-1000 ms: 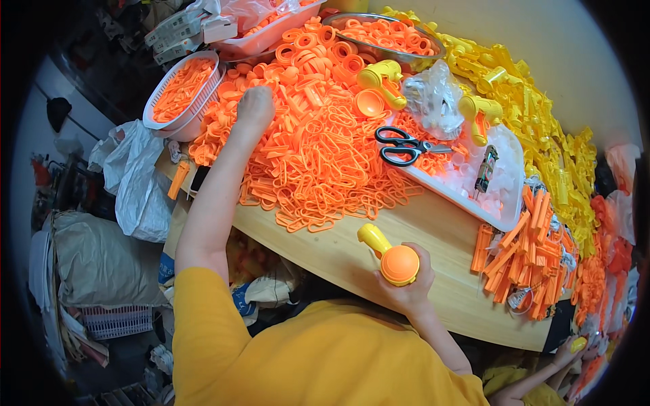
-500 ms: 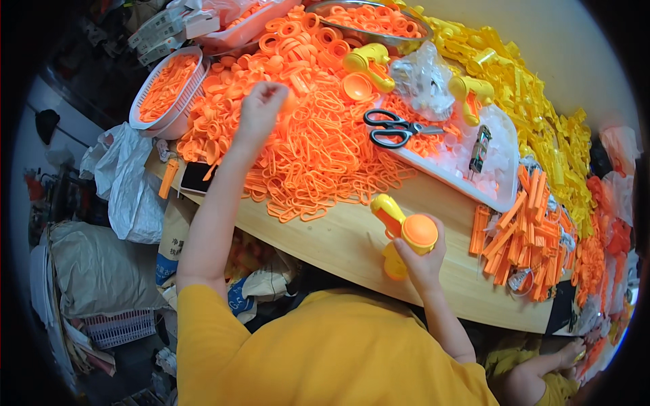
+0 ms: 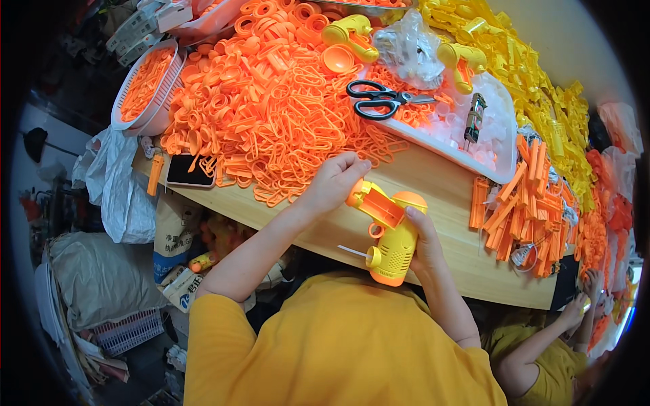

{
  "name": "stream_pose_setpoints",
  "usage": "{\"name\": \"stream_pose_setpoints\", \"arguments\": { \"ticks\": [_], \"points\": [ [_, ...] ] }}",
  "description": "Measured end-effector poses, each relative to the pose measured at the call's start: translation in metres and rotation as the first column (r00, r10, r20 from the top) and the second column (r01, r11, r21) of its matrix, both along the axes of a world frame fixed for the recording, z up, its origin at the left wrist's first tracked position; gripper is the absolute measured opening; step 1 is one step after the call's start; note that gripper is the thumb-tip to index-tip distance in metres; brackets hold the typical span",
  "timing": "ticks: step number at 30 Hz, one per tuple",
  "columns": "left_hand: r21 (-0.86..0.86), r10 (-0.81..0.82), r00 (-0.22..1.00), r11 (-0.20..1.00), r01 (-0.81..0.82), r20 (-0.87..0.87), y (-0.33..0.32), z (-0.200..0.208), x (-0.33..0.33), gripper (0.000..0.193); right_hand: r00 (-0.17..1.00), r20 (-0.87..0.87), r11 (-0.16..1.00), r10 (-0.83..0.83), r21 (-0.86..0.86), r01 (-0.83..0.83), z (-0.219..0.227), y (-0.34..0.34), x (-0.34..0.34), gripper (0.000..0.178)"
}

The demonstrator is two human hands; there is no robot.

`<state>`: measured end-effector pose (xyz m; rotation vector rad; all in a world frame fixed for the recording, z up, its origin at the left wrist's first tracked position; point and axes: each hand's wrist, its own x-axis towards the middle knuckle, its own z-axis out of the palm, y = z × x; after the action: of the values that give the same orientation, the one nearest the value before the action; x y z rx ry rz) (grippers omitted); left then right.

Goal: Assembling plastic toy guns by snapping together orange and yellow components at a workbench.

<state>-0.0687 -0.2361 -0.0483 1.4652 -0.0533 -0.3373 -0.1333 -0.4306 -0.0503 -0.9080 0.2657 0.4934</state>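
Right grip [image 3: 425, 241] partly behind housing [image 3: 398, 246]

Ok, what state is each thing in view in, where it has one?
Yellow dryer-shaped piece: held, hollow handle open
Right hand: closed around the piece
Left hand: curled at the handle's end, contents unclear
Scissors: lying, blades seemingly closed
Phone: lying flat, screen dark
White tray: holding translucent pieces
White basket: filled with orange pieces

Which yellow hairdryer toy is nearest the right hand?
The front toy, gripped by the right hand; the back-left toy and back-right toy flank the clear bag.
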Motion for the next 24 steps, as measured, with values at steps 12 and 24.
{"name": "stream_pose_setpoints", "arguments": {
  "ticks": [12, 24],
  "points": [
    [-0.241, -0.178, 0.983, 0.953, 0.184, 0.05, -0.004, 0.004, -0.036, 0.023, 0.983, -0.121, 0.99, 0.139, 0.041, -0.135, 0.012, -0.003, -0.005, 0.046],
    [0.174, -0.086, 0.944, 0.984, 0.031, 0.32, 0.008, 0.022, -0.005, 0.016, 0.977, -0.131, 0.968, 0.171, 0.208, -0.142, -0.008, -0.009, 0.002, 0.054]
  ]
}}
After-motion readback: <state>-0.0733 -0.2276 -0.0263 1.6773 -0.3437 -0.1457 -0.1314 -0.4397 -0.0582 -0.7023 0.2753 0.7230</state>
